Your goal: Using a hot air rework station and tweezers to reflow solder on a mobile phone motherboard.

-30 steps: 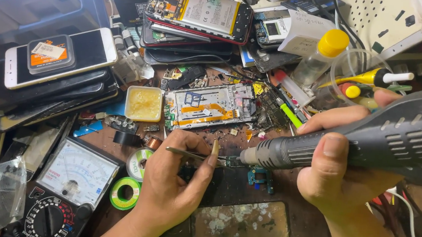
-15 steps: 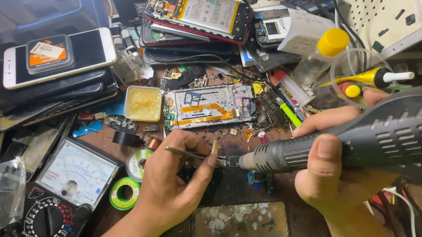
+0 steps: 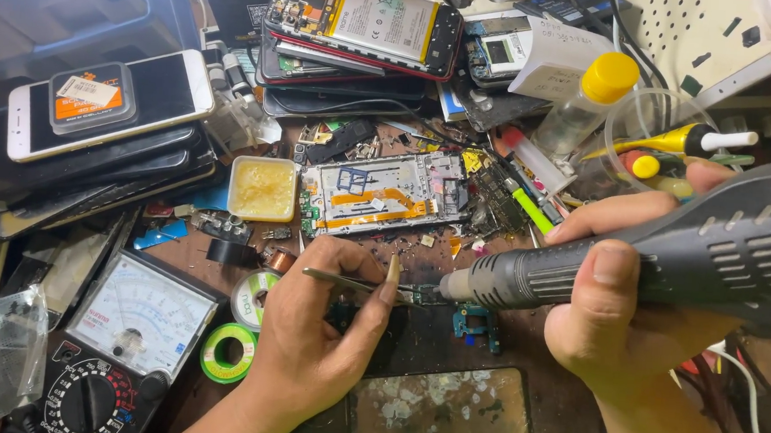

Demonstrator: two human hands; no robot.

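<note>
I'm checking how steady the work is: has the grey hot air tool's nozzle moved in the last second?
No. The hot air tool keeps its nozzle just below the opened phone frame, by the tweezers.

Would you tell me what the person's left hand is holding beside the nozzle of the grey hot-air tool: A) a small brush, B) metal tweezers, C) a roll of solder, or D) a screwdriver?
B: the left hand pinches thin metal tweezers whose tips meet the hot-air tool nozzle.

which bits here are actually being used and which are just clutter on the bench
In use:
left hand gripping thin metal tweezers
right hand holding grey ribbed hot-air gun
small circuit part at the nozzle

Lying about:
analogue multimeter
square flux tin
green tape roll
yellow-capped bottle
</note>
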